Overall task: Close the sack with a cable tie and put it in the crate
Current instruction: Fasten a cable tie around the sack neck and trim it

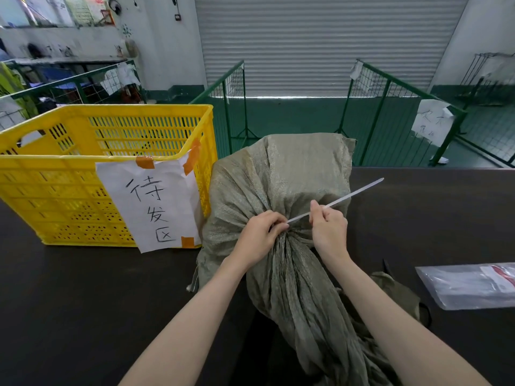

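Sack (278, 176) lies just right of crate (106, 174), soft woven cloth, likely bulky; left hand (262, 235) clenches its gathered neck, right hand (328, 227) pinches tie (351, 195) tail; judged best lifted by the cinched neck.

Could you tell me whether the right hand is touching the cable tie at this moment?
Touching. The head view shows the right hand with its fingers curled round the cable tie, whose free end sticks out up and to the right above the sack.

cable tie (334, 203) loop hidden in sack (278, 176) folds — plastic bag (468, 285) cut off right
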Demonstrator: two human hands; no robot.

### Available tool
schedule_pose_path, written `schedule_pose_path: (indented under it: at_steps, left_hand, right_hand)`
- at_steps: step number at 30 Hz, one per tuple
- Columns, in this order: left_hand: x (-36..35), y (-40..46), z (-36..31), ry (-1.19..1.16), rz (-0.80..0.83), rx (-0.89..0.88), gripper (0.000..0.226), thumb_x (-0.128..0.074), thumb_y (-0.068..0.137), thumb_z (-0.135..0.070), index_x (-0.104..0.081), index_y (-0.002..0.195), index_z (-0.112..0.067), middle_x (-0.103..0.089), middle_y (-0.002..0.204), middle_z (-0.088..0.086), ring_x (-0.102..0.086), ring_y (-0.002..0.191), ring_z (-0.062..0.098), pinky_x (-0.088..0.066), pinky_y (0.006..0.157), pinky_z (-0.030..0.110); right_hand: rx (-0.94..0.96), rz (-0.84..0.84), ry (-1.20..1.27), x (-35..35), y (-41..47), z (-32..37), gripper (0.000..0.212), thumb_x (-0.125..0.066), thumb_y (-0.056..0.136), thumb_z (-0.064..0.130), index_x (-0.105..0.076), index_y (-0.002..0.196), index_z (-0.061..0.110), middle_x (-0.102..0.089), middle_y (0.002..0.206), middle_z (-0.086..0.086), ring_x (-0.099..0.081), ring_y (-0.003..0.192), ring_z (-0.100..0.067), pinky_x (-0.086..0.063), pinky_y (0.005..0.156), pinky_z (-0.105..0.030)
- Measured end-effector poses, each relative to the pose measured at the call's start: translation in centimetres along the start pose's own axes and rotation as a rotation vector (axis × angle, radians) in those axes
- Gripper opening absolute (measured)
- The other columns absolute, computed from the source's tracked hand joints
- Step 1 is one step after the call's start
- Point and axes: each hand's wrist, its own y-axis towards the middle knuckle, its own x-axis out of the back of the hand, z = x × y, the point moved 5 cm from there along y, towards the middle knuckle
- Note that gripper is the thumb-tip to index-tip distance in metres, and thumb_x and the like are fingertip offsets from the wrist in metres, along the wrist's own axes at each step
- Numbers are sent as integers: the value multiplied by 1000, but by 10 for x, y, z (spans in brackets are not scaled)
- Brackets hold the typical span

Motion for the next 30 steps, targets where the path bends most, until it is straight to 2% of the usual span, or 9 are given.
schedule_pose_path:
  at_steps: [7, 12, 16, 21, 25, 28, 30]
  left_hand:
    - [-2, -4, 5, 68, 10, -5, 15, -58, 92, -27, -67, 93, -15, -62, 85, -6, -59, 79, 14, -48, 76, 41]
    - [-2, -6, 2, 112, 13, -16, 14, -59, 92, -26, -68, 94, -15, -56, 83, -13, -58, 77, 12, -48, 75, 39]
    - [-1, -10, 3, 127, 4, -11, 14, -59, 92, -25, -69, 95, -16, -62, 85, -9, -59, 78, 12, -47, 76, 36]
    - [-4, -17, 0, 219, -24, -4, 13, -59, 92, -26, -69, 97, -19, -65, 92, -8, -60, 86, 13, -34, 79, 28]
    - [-5, -18, -1, 158, -32, 38, 10, -60, 90, -23, -68, 93, -17, -65, 88, -7, -62, 82, 16, -47, 79, 41]
    - [-6, -21, 3, 97, -49, 92, 7, -61, 90, -23, -67, 90, -19, -64, 86, -8, -62, 81, 16, -49, 79, 48]
    - [-8, -24, 4, 69, -54, 112, 6, -61, 90, -23, -66, 90, -21, -64, 87, -10, -62, 82, 15, -48, 80, 49]
  right_hand:
    - [31, -7, -22, 13, 1, 0, 52, -48, 97, 23, -40, 46, 16, -36, 43, 4, -36, 48, -12, -32, 63, -34]
    - [19, -4, -19, 19, -2, -2, 51, -48, 97, 24, -41, 47, 13, -36, 44, 3, -36, 48, -12, -30, 61, -32]
    - [30, 1, -6, 19, -5, -4, 52, -48, 97, 24, -40, 47, 15, -36, 44, 4, -35, 48, -11, -30, 60, -32]
    - [18, 8, 2, 21, -10, -10, 52, -49, 97, 25, -42, 46, 16, -39, 44, 3, -38, 48, -12, -33, 61, -31]
    - [-59, 67, 105, 17, -9, -18, 51, -50, 96, 29, -47, 47, 16, -43, 45, 3, -41, 50, -15, -37, 61, -33]
    - [-58, 122, 148, 17, -11, -19, 49, -50, 95, 31, -53, 49, 16, -44, 38, 8, -42, 48, -13, -37, 59, -33]
    - [-46, 140, 168, 21, -13, -19, 48, -49, 96, 32, -55, 52, 15, -45, 41, 8, -41, 47, -12, -36, 58, -35]
